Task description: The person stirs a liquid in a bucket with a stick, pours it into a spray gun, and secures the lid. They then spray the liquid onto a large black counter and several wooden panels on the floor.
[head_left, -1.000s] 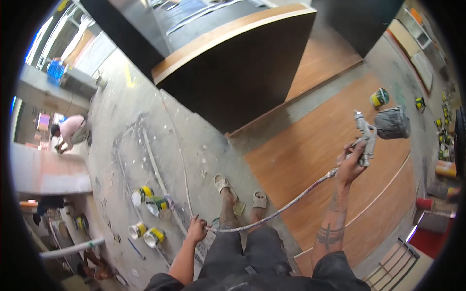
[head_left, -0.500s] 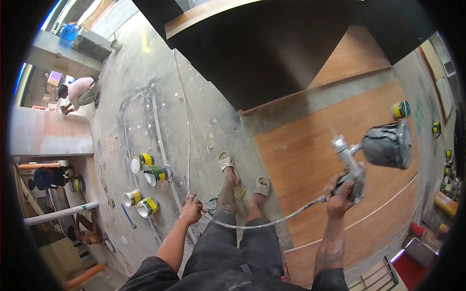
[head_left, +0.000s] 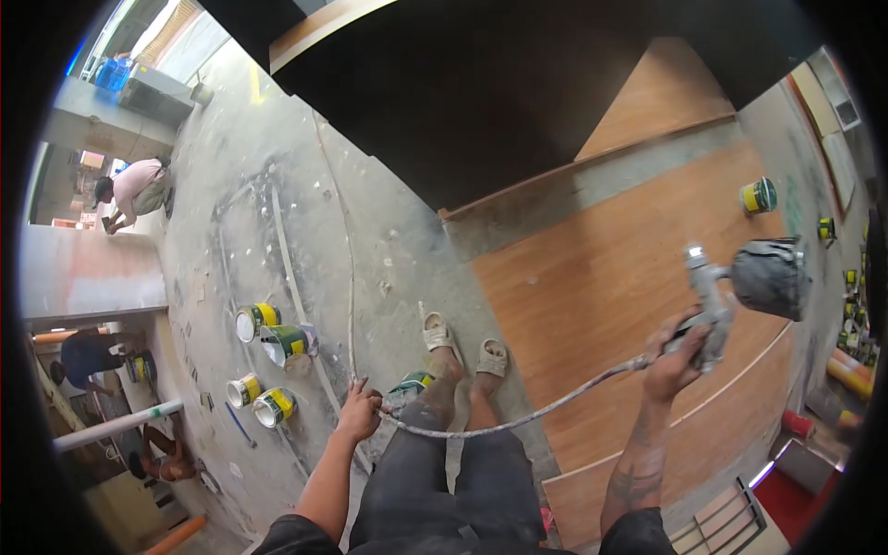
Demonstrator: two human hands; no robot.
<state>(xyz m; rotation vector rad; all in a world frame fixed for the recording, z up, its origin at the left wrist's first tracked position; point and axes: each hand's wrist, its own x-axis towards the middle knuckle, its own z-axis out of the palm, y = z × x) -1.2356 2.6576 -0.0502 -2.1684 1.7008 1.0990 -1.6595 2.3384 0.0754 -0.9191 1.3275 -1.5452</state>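
Observation:
My right hand (head_left: 677,356) is wrapped round the handle of a paint spray gun (head_left: 710,310), held out to the right over a sheet of brown plywood (head_left: 573,277). A dark, paint-caked cup (head_left: 772,277) sits on the gun's right side. From the grip a stained hose (head_left: 518,425) sags across my thighs to my left hand (head_left: 361,409), whose fingers are closed on it. Past that hand the hose runs away over the floor. Ahead stands a large black-painted panel (head_left: 462,102) with a pale wooden edge.
Several paint cans (head_left: 275,407) stand on the concrete floor (head_left: 388,240) at left, beside a blue stick (head_left: 240,425). Another can (head_left: 758,196) is on the right. One person (head_left: 139,190) bends at far left, with others below. A framed rack (head_left: 731,523) is at lower right.
The spray gun has moved right and slightly down the panel's side, away from the black panel's middle. Faint spray seen at its nozzle before no longer shows. My left hand keeps the hose.

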